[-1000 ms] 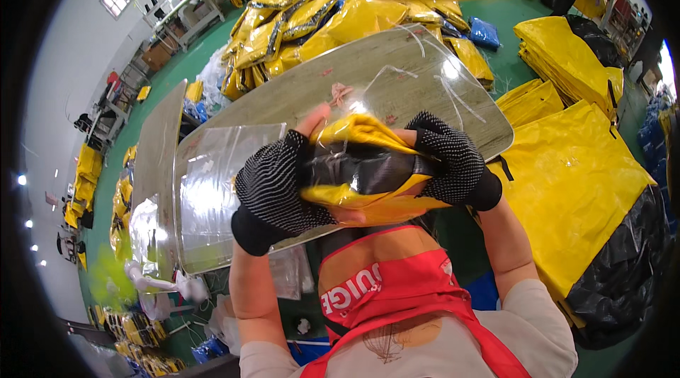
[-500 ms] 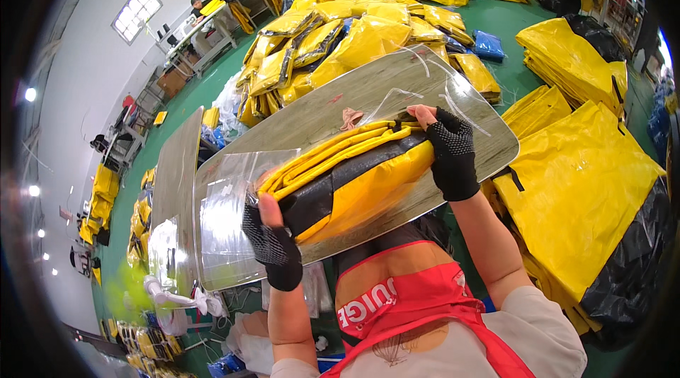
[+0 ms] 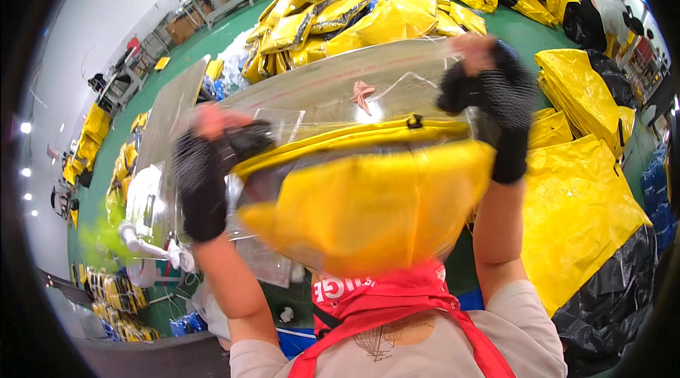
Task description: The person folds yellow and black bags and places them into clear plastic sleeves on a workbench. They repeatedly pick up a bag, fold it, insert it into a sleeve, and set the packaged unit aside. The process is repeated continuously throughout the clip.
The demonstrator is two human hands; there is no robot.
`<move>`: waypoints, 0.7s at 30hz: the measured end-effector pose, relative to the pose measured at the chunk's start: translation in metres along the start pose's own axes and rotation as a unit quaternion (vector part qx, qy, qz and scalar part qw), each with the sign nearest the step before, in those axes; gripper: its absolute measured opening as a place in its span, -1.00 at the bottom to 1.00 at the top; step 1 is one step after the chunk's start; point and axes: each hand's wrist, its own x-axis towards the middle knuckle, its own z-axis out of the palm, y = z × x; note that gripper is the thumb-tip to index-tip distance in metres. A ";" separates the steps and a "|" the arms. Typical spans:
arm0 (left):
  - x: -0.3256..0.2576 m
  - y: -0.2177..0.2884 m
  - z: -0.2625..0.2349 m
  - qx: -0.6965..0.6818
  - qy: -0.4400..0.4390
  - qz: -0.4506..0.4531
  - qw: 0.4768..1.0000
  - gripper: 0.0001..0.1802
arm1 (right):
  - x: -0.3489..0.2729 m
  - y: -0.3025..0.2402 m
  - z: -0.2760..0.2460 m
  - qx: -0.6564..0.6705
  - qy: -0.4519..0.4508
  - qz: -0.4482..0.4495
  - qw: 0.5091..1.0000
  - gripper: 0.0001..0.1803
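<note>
Green floor (image 3: 516, 39), smooth and slightly glossy; plain white wall (image 3: 74, 59) down the left, bent by the fisheye. Work surface: table (image 3: 322, 104) with brownish-grey wood-grain top, a similar panel (image 3: 168, 91) set just left of it. Pink cloth scrap (image 3: 363, 95) lies crumpled on the table.

Beyond the far edge: big heap of yellow packages (image 3: 340, 18), pillow-shaped, shiny film, some dark bands. Right side: flat yellow sheets (image 3: 574, 215), wrinkled and coated-looking, with crinkly black sheeting (image 3: 608, 300) beside them; behind, a thick folded yellow stack (image 3: 575, 91). Another person (image 3: 610, 24) is bent over, far right.

In work: yellow-and-black bundle (image 3: 368, 201), in a clear bag (image 3: 375, 70). It's up in front of the red apron (image 3: 386, 289), over the near side of the table, between the hands. Upper edge shows stacked yellow folds and a small black clip (image 3: 414, 122); front face bulges smooth, rounded at the bottom. Bag film is thin, glossy, red print along the upper part.

Left hand (image 3: 219, 155) and right hand (image 3: 489, 84), both in black fingerless knit gloves, have fingers curled on the bag's upper corners. Both blurred; exact finger placement can't be told.
</note>
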 end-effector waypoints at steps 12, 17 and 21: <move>0.036 -0.390 0.028 0.051 0.058 -0.210 0.975 -0.42 | 0.031 0.269 -0.033 -0.523 -0.141 0.002 0.840 -0.79; 0.042 -0.304 0.047 -0.069 -0.014 -0.177 0.982 -0.63 | 0.018 0.294 0.046 -0.467 -0.415 -0.087 0.776 -0.85; 0.042 -0.303 0.044 -0.104 -0.016 -0.201 0.974 -0.61 | 0.025 0.309 0.085 -0.545 -0.502 -0.151 0.654 -0.81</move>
